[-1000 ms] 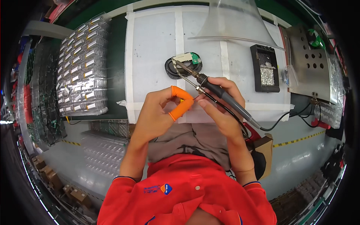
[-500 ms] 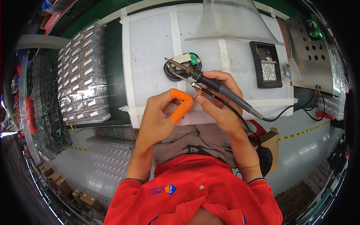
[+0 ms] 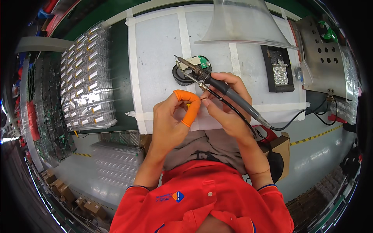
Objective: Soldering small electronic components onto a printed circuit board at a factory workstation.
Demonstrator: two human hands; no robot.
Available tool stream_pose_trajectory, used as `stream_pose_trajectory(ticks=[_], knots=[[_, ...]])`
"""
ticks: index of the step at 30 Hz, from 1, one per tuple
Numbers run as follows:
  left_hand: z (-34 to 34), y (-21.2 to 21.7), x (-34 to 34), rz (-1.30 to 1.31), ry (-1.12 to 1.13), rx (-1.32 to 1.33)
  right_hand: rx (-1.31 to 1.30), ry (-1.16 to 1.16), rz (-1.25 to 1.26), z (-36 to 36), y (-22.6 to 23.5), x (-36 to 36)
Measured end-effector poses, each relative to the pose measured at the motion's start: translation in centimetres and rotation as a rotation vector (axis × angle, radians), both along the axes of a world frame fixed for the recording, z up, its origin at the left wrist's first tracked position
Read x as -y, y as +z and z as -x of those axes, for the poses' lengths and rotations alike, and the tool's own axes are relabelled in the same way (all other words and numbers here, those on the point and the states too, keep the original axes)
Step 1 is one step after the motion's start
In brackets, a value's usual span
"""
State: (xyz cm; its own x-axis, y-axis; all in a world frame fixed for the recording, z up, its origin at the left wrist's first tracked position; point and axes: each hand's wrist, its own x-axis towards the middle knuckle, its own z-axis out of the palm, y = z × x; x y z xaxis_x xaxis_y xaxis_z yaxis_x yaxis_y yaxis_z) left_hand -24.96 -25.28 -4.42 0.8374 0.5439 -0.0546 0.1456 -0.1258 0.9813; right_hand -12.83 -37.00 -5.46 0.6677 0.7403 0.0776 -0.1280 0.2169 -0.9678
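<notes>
In my right hand is a grey and black soldering iron, with a thin metal feed tube and black cable fixed along it. The iron's tip points up and left, over a black round holder with a green circuit board piece on it. My left hand wears orange finger covers on thumb and forefinger, closed in a pinch. A small yellow part shows inside the curl of those fingers. Between both hands' fingertips runs a short thin wire; its ends are hidden.
Stacked clear trays of small silvery parts stand at the left. On the right are a black box of tiny metal pieces and a perforated metal case. A clear plastic hood stands at the back of the white taped mat.
The whole view has shifted slightly. My left hand has turned a little, its orange fingertips closer to my right fingertips, and the yellow part shows more. The soldering iron stays in my right hand.
</notes>
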Motion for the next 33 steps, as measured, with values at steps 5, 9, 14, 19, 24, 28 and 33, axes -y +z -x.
stream_pose_trajectory(ticks=[5, 9, 14, 19, 24, 28, 33], knots=[[-0.3, -0.3, 0.9, -0.031, 0.101, 0.072, -0.038, 0.009, -0.006, 0.1, -0.1, 0.0], [-0.5, 0.0, 1.9, 0.090, 0.181, 0.093, -0.062, -0.050, -0.034, 0.4, -0.1, -0.3], [-1.5, 0.8, 0.0, -0.213, 0.116, 0.012, 0.314, -0.204, 0.004, -0.9, 0.2, 0.7], [-4.9, 0.6, -4.0, -0.662, 0.057, 0.111, 0.194, -0.412, -0.078, -2.7, -0.2, 1.8], [-6.8, -0.4, -4.8, -0.607, 0.035, 0.122, 0.210, -0.367, -0.168, -3.5, -1.2, 1.2], [-6.7, -0.8, -4.7, -0.609, 0.048, 0.106, 0.171, -0.363, -0.108, -3.6, -1.3, 1.1], [-6.9, -0.9, -4.8, -0.610, 0.045, 0.106, 0.158, -0.360, -0.084, -3.6, -1.2, 0.8]])
